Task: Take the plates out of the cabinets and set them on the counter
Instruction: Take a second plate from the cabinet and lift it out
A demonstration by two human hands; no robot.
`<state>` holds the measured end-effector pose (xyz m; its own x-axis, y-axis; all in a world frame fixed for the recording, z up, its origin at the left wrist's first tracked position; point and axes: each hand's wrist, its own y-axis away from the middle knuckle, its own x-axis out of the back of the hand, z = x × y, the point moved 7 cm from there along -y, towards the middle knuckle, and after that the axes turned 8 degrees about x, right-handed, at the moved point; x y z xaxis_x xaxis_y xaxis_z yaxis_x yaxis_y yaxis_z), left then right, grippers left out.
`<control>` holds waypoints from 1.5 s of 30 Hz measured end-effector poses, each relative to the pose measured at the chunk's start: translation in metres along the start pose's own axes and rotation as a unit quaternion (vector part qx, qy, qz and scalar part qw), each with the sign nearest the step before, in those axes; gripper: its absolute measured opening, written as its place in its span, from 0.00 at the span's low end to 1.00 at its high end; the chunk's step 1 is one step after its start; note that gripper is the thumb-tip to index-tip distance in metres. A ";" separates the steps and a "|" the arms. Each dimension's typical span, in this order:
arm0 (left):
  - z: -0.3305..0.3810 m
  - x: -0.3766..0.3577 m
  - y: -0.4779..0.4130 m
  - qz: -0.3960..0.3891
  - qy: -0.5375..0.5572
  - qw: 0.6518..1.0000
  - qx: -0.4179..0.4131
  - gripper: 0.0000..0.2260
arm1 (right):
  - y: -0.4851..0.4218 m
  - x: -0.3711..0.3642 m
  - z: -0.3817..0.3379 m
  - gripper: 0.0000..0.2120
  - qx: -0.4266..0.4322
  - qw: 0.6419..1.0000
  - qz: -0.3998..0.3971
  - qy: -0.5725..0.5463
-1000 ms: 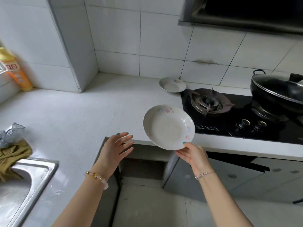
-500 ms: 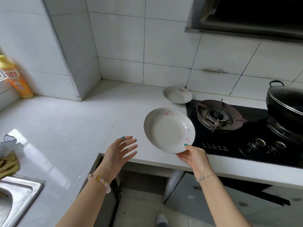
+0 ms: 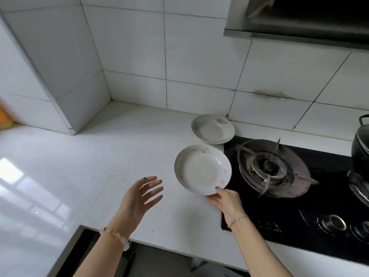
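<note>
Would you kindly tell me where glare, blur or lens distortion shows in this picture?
In the head view, bright glare washes the counter at left; the orange bottle at the left edge is smeared; the wall tiles lean and bow with the wide lens; the held plate and right hand look sharp.

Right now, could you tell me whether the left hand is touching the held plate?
Apart. The head view shows bare counter between the left hand and the plate, which the right hand grips by its rim.

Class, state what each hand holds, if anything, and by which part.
The right hand holds the white floral plate by its near rim, thumb on top. The left hand holds nothing.
</note>
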<state>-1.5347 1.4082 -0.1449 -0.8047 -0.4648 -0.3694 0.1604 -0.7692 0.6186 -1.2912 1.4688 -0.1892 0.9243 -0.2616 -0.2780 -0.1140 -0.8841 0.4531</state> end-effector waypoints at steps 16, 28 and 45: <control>0.008 -0.027 -0.045 -0.025 -0.040 0.998 0.042 0.13 | -0.051 0.010 0.000 0.10 -0.034 0.998 0.047 0.000; 0.004 -0.023 -0.047 -0.041 -0.055 0.996 0.054 0.13 | -0.043 0.011 0.006 0.11 -0.038 0.997 0.062 0.000; 0.015 -0.023 -0.028 -0.102 -0.062 0.992 0.033 0.13 | 0.028 0.008 -0.022 0.10 0.068 0.995 0.075 0.001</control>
<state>-1.5288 1.4471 -0.1433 -0.8817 -0.2418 -0.4052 -0.0470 -0.8095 0.5853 -1.2792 1.4504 -0.1602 0.8934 -0.3949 -0.2142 -0.3000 -0.8792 0.3701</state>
